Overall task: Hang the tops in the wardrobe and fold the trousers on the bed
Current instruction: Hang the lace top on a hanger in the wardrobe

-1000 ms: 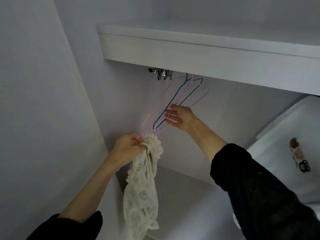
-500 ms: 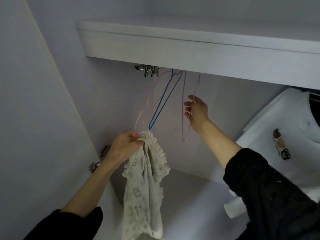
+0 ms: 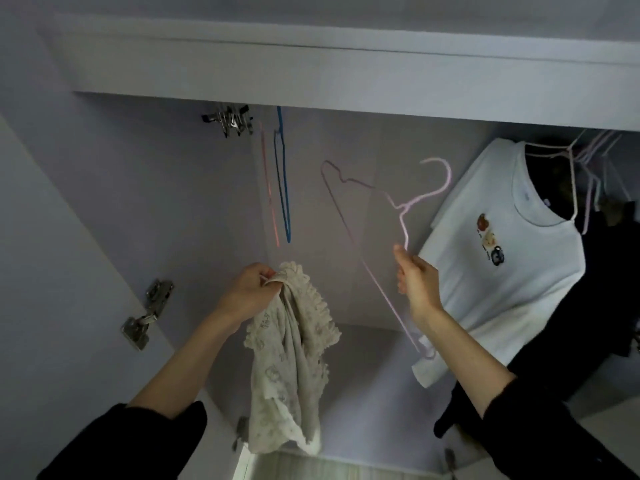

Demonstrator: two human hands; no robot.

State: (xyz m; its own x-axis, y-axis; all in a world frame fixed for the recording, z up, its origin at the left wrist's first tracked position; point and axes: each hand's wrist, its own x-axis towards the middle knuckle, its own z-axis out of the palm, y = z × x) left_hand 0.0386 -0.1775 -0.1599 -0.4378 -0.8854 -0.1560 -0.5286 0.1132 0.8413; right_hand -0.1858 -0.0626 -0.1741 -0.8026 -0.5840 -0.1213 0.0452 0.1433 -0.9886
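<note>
dim wardrobe [image 3: 138,188], rail hidden behind shelf [image 3: 346,77], dark clothes [image 3: 602,289] indistinct

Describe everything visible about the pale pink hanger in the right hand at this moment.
The pale pink hanger is a thin wire-like frame, apparently coated, with an open hook at top and a triangular body with notched shoulders. It is off the rail, tilted, its hook pointing up and right toward the white T-shirt. The right hand pinches one shoulder arm just below the neck; nothing else touches it. No garment is on it yet. Its lower corner shows near the right forearm.
</note>
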